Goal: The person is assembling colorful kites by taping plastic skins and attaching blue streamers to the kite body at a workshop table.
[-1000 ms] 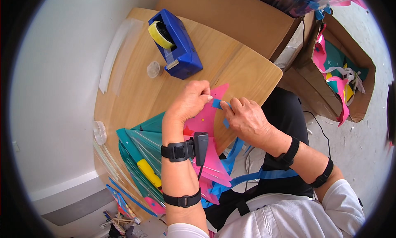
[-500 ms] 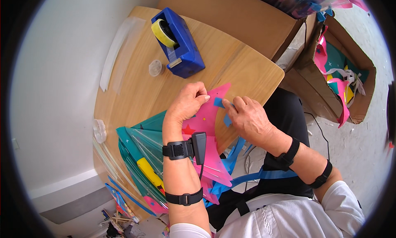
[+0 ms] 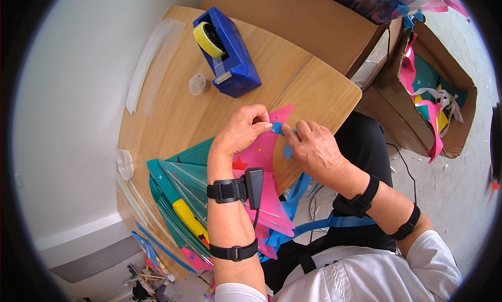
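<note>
A pink and green kite-like sheet (image 3: 264, 145) with stars and thin rods lies folded on the table. Over its pink pointed part lies the end of a blue ribbon (image 3: 278, 128). My left hand (image 3: 244, 128) is closed, its thumb and forefinger pinched at the ribbon's left end. From the right, my right hand (image 3: 316, 151) grips the same ribbon between thumb and curled fingers. Part of the ribbon shows below that hand, past the table edge. Its other fingertips are hidden beneath the hand.
On the wooden table (image 3: 172, 98) stand a blue tape dispenser (image 3: 238, 61) and a small clear cup (image 3: 198, 84). A yellow-handled tool (image 3: 187, 218) rests on the green part. Cardboard boxes stand behind and right; the open box (image 3: 457, 129) holds colored fabric.
My left hand has moved slightly right, and its fingertips now meet the end of the blue ribbon. The right hand stays almost in place.
</note>
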